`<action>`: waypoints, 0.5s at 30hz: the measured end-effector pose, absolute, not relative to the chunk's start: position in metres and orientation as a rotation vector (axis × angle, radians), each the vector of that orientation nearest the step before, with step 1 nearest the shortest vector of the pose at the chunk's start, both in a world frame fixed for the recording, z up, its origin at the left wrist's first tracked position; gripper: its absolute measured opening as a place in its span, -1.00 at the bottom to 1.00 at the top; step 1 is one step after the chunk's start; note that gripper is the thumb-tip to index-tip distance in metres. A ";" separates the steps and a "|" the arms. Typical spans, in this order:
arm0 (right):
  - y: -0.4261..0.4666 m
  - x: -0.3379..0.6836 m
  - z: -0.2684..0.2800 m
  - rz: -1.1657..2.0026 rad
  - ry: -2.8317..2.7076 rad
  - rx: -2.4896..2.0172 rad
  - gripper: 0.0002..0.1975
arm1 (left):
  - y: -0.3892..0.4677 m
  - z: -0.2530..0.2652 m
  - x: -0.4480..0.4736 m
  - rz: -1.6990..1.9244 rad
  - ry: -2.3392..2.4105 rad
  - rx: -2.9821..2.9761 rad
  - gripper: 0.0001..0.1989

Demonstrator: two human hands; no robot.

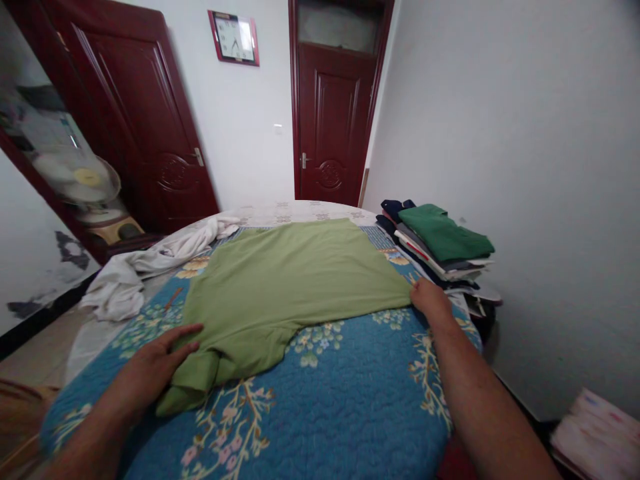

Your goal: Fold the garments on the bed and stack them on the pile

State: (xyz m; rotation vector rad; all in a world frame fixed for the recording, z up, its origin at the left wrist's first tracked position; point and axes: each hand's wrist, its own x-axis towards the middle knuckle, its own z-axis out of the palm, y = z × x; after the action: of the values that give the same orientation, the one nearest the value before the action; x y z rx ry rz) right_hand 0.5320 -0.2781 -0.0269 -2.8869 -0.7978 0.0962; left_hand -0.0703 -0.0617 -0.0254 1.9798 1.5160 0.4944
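A light green T-shirt (295,273) lies spread on a blue floral quilted cover (350,393). Its left part is bunched and folded over near the front. My left hand (160,363) rests at that bunched part with its fingers stretched out and apart, touching the cloth. At the other end, my right hand (429,298) has its fingers closed on the shirt's right corner. The shirt's near edge runs between the two hands, fairly straight on the right and creased on the left.
A stack of folded clothes with a green garment (445,233) on top stands at the table's right edge, by the wall. Crumpled white cloth (150,267) lies along the left edge. A pale patterned tablecloth (300,212) shows at the back. A fan (80,177) stands far left.
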 end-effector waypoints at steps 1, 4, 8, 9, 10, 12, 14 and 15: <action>-0.280 0.532 -0.026 0.112 -0.795 -2.887 -0.59 | -0.062 -0.022 -0.070 0.476 1.496 1.934 -0.32; -0.285 0.532 -0.026 0.121 -0.793 -2.893 -0.58 | -0.063 -0.011 -0.068 0.474 1.438 1.854 -0.34; -0.289 0.529 -0.024 0.116 -0.807 -2.906 -0.57 | -0.078 0.007 -0.064 0.486 1.383 1.736 -0.30; -0.289 0.528 -0.023 0.116 -0.808 -2.912 -0.57 | -0.083 0.011 -0.063 0.488 1.385 1.710 -0.27; -0.289 0.528 -0.023 0.119 -0.805 -2.920 -0.56 | -0.087 0.015 -0.062 0.489 1.386 1.687 -0.24; -0.290 0.526 -0.021 0.135 -0.788 -2.942 -0.55 | -0.095 0.019 -0.061 0.470 1.368 1.663 -0.17; -0.290 0.525 -0.019 0.142 -0.777 -2.965 -0.54 | -0.098 0.018 -0.062 0.415 1.320 1.683 -0.13; -0.290 0.524 -0.018 0.139 -0.778 -2.975 -0.54 | -0.099 0.017 -0.063 0.394 1.313 1.720 -0.12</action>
State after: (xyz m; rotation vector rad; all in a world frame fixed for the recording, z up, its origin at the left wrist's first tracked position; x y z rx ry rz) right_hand 0.5239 -0.2900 -0.0177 -2.9748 -0.7777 0.1394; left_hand -0.0632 -0.0986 0.0166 1.7203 1.3133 0.3936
